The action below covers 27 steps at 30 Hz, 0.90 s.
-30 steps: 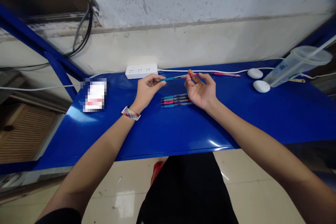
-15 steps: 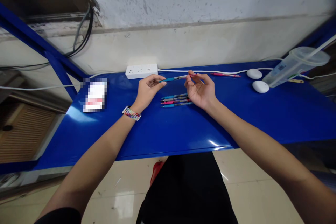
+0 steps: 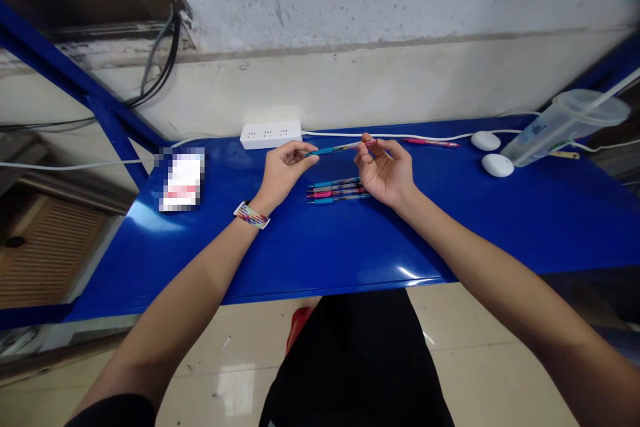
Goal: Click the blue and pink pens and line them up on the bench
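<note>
A pen with a blue grip (image 3: 330,149) is held in the air above the blue table (image 3: 320,253). My left hand (image 3: 285,170) pinches its tip end between thumb and fingers. At the other end, my right hand (image 3: 384,170) has its fingers closed around the pen's reddish top, palm partly turned up. Below the held pen, several pens (image 3: 333,192) with blue, grey and pink grips lie side by side on the table. My right hand hides their right ends.
A white power strip (image 3: 271,135) sits by the wall, its cable running right. Behind my right hand lies a pink pen (image 3: 431,143). Two white rounded objects (image 3: 497,165) and a tilted clear plastic cup (image 3: 545,130) with a straw are at right. A blurred-out item (image 3: 183,179) lies at left.
Almost nothing differs. Both hands keep the same hold on the pen, and the whole view has shifted very slightly.
</note>
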Each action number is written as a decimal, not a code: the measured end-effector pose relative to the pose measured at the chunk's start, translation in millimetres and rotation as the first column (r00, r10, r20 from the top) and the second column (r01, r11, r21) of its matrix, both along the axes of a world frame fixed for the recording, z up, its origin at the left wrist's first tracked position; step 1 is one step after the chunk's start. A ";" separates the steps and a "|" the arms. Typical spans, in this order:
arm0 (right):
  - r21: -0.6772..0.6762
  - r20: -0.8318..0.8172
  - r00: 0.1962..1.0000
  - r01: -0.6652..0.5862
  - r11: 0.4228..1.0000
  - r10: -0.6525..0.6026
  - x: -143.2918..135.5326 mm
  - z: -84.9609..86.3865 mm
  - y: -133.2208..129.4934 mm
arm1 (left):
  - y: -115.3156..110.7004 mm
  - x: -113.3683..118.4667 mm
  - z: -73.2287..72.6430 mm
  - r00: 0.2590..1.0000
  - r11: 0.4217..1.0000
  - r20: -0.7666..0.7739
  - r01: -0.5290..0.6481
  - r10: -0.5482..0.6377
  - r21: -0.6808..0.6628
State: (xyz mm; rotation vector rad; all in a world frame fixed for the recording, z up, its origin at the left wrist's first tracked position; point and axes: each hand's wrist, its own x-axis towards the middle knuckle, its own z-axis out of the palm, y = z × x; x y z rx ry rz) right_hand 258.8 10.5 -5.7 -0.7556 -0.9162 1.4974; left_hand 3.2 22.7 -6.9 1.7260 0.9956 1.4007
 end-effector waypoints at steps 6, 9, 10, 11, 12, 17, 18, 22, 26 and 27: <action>-0.057 -0.067 0.997 0.020 0.998 -0.023 -3.3 3.5 -1.2 | -0.1 -0.2 0.7 1.000 1.000 -0.001 -0.012 0.012 0.016; -0.003 0.041 0.999 0.023 1.000 -0.022 -2.9 7.9 -1.4 | 0.4 -0.2 0.6 1.000 1.000 -0.004 -0.017 0.017 0.011; 0.027 0.096 0.995 0.035 0.999 -0.037 -2.2 8.6 -0.8 | 0.9 -0.3 0.5 1.000 1.000 0.001 -0.019 0.019 0.011; 0.066 0.159 0.985 0.054 0.996 -0.064 -1.2 8.6 0.2 | 1.5 -0.7 0.5 1.000 1.000 0.004 -0.023 0.023 0.013; 0.112 0.225 0.969 0.076 0.991 -0.099 0.2 8.0 1.4 | 2.2 -1.3 0.3 1.000 0.999 0.006 -0.030 0.029 0.017; 0.308 0.522 0.824 0.062 0.949 -0.223 11.1 1.1 7.6 | 5.9 -7.1 -2.1 0.995 0.999 -0.098 0.033 -0.031 0.013; 0.341 0.589 0.772 0.034 0.939 -0.241 13.7 0.1 8.3 | 6.2 -8.2 -3.0 0.987 0.998 -0.148 0.058 -0.057 0.002; 0.405 0.784 0.556 -0.123 0.906 -0.275 22.8 -1.0 8.5 | 4.7 -9.5 -5.8 0.924 0.995 -0.371 0.098 -0.090 0.004; 0.410 0.856 0.438 -0.249 0.877 -0.276 27.5 -1.3 8.2 | 2.7 -7.4 -6.5 0.868 0.991 -0.494 0.102 -0.046 0.086; 0.424 0.860 0.418 -0.264 0.866 -0.294 28.1 -1.7 8.4 | 2.5 -6.9 -6.6 0.864 0.991 -0.502 0.103 -0.047 0.084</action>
